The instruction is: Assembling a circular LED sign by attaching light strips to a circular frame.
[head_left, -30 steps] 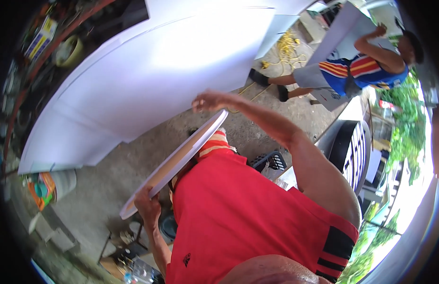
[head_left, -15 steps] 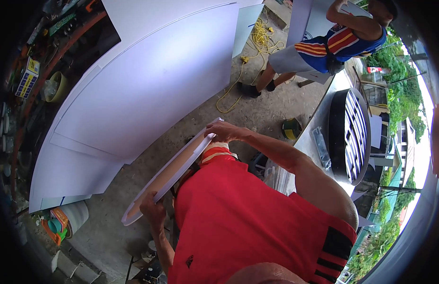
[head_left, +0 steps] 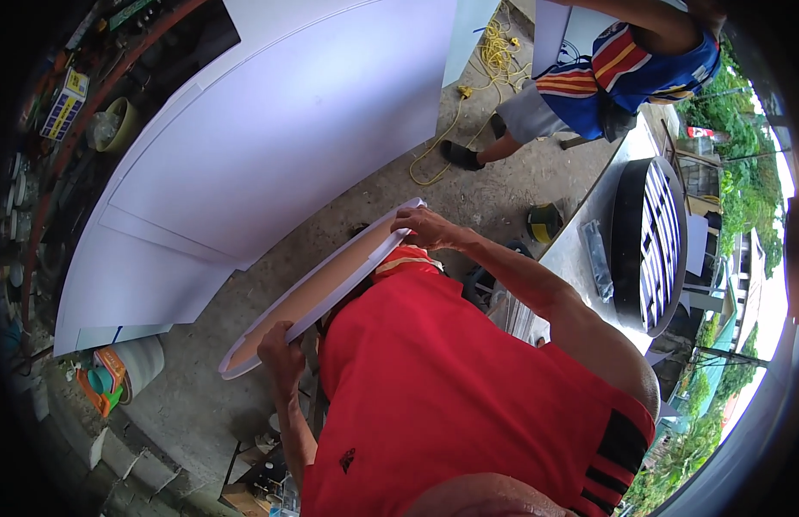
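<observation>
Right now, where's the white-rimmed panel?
In the head view, the panel is left of centre, held by the left hand towards its lower end and the right hand near its upper end, beside the red shirt.

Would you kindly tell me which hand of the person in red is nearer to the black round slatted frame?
Right. The right hand grips the upper end of the white-rimmed board, left of the frame; the left hand grips it lower, farther left.
</observation>
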The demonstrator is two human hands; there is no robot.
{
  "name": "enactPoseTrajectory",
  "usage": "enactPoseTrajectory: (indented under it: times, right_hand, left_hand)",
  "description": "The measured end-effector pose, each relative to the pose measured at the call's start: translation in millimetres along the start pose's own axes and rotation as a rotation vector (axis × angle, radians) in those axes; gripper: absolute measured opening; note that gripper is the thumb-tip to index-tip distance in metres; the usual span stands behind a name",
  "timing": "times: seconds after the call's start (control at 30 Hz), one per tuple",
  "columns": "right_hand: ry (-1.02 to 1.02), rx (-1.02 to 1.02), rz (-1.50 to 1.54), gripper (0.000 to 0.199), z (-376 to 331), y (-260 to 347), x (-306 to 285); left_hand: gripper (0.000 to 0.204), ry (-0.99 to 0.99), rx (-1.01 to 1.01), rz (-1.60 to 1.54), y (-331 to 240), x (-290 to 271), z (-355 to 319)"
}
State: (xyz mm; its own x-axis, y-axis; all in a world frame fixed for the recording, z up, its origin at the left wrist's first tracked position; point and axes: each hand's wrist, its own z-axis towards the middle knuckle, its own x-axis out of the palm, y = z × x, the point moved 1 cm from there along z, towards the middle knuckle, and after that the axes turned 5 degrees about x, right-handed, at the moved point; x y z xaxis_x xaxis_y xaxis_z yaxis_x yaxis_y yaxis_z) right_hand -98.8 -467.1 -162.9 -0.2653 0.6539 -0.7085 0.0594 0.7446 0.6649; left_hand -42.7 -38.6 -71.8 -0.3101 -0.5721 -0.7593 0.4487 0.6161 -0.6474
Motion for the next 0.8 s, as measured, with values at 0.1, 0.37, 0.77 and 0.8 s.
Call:
enactPoseTrajectory:
  times: [0.1,0.37,0.77,0.8]
  right_hand:
    - [-0.015,-0.040,0.004,0.039,2,1,0]
    - [0.106,-0.045,-0.020,0.041,8,1,-5]
    - [0.287,-0.036,-0.037,0.042,26,-17,-5]
    - [0.281,-0.056,-0.049,0.044,28,-12,-10]
  left_hand:
    - [0.018,0.023,-0.023,0.017,2,2,-3]
    - [0.013,-0.032,-0.051,-0.069,5,17,-18]
    - [0.012,-0.091,-0.077,-0.045,6,41,-34]
    - [0.012,-0.103,-0.057,-0.036,6,41,-34]
